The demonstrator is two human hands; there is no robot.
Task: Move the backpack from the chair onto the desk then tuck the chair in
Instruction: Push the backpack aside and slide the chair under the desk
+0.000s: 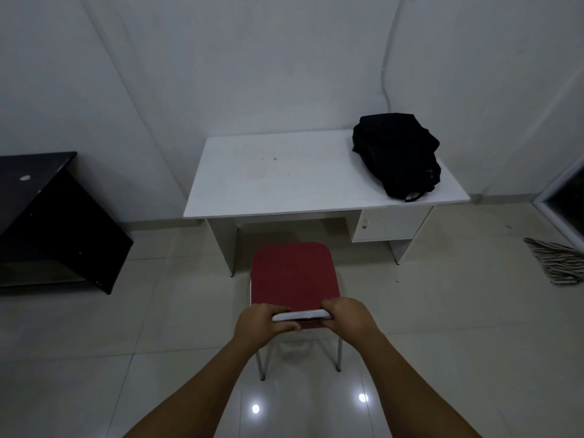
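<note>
A black backpack (398, 154) lies on the right end of the white desk (271, 181), against the wall. A chair with a red seat (294, 275) and metal legs stands on the floor in front of the desk's knee space, its front edge just short of the desktop. My left hand (264, 324) and my right hand (347, 316) both grip the top of the chair's backrest, which shows as a pale bar between them.
A black desk (47, 216) stands at the left against the wall. A striped cloth (559, 263) lies on the tiled floor at the right, near a doorway frame (565, 197). The white desk has a drawer unit (385, 224) under its right side.
</note>
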